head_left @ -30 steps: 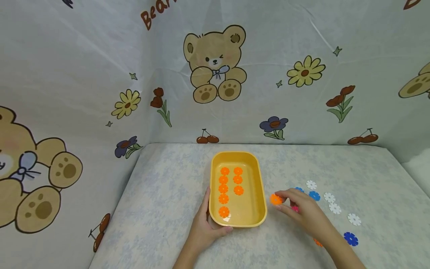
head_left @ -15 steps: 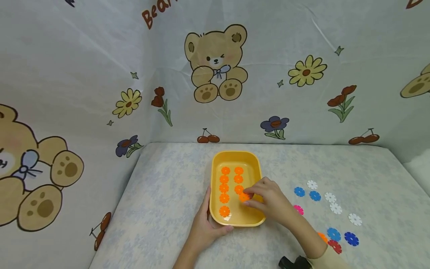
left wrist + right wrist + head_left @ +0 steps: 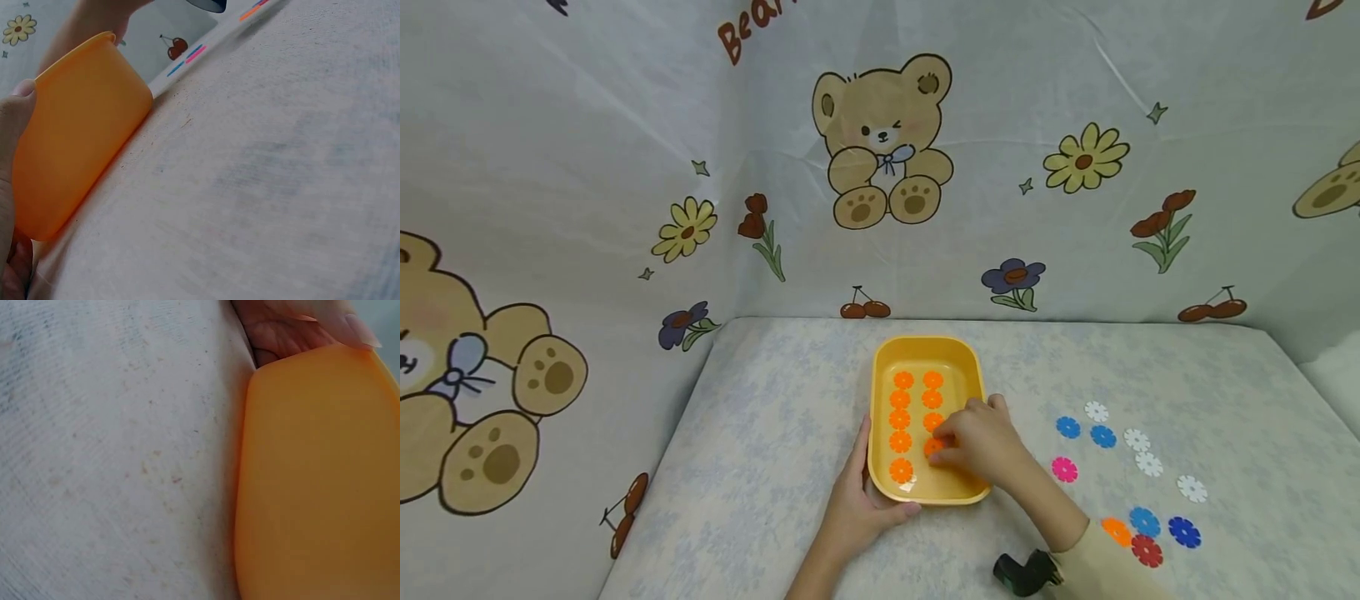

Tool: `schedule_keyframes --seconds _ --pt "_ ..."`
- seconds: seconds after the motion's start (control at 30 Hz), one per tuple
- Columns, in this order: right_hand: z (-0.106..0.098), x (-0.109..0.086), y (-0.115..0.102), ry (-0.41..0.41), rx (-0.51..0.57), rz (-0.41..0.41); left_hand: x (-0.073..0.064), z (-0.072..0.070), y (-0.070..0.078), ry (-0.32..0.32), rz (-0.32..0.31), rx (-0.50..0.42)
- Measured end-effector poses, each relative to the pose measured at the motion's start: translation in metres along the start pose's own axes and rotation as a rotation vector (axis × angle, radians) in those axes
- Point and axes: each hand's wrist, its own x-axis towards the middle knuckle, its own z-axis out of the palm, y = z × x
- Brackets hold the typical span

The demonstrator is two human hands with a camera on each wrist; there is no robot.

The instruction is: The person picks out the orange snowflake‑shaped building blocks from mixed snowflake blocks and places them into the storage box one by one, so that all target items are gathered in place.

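Note:
A yellow rectangular tray (image 3: 951,487) sits on the table, its outer wall (image 3: 87,125) filling part of both wrist views. My left hand (image 3: 856,517) grips its near left corner, thumb at the near rim and fingers along the left side. Inside, several orange flower-shaped discs (image 3: 900,419) lie flat in a left column, with a shorter column on the right. My right hand (image 3: 985,446) reaches over the right rim and pinches another orange disc (image 3: 932,448) at the lower end of the right column. Its fingers partly cover that disc and the one above.
Right of the tray lie loose flower-shaped discs: a pink one (image 3: 1064,469), an orange one (image 3: 1116,532), a red one (image 3: 1147,550), several blue ones (image 3: 1103,437) and several white ones (image 3: 1137,441). A black device (image 3: 1027,573) is at the right sleeve. A printed cloth (image 3: 887,275) rises behind.
My right hand has carried an orange disc from the table leftward into the tray, then slightly further left and down to the right column's lower end. My left hand has stayed on the tray.

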Motion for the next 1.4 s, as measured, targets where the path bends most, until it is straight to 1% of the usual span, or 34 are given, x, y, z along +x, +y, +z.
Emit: schedule_keyframes --seconds 0.07,0.17,0.33,0.53,0.67,0.73,0.83,0.9,1.0,1.1,1.13,1.27,1.4 --pt "0.003 0.001 -0.001 0.01 -0.042 0.007 0.0 0.0 0.0 0.005 -0.006 0.003" --pt "0.006 0.003 -0.001 0.03 -0.076 0.022 0.001 0.001 -0.001 0.007 -0.008 0.005" --pt "0.008 0.005 -0.003 0.04 -0.096 0.051 0.001 0.001 -0.001 0.008 -0.014 -0.001" --pt "0.009 0.004 -0.003 0.056 -0.097 0.046 0.0 0.002 -0.002 0.002 -0.006 -0.005" --pt "0.005 0.0 -0.001 0.115 -0.048 0.032 0.0 0.001 -0.003 -0.002 0.011 0.004" --pt "-0.001 -0.004 0.0 0.17 -0.007 0.024 -0.001 0.001 -0.003 -0.001 0.019 0.005" --pt "-0.016 -0.015 0.004 0.245 0.044 0.008 -0.001 0.001 -0.003 0.005 0.019 -0.001" --pt "-0.026 -0.026 0.011 0.271 0.061 0.007 0.0 0.001 -0.004 0.007 0.011 -0.01" --pt "-0.038 -0.047 0.026 0.284 0.06 0.028 0.0 0.001 -0.004 0.01 0.0 -0.019" --pt "-0.046 -0.073 0.048 0.25 0.039 0.093 0.0 0.001 -0.004 0.01 0.008 -0.02" --pt "-0.047 -0.082 0.056 0.221 0.031 0.126 0.0 0.001 -0.004 0.009 0.014 -0.019" --pt "-0.049 -0.117 0.087 0.049 -0.001 0.267 0.0 0.0 -0.004 0.007 0.03 -0.016" --pt "-0.047 -0.143 0.114 -0.146 -0.028 0.377 -0.001 0.0 -0.003 0.006 0.028 -0.024"
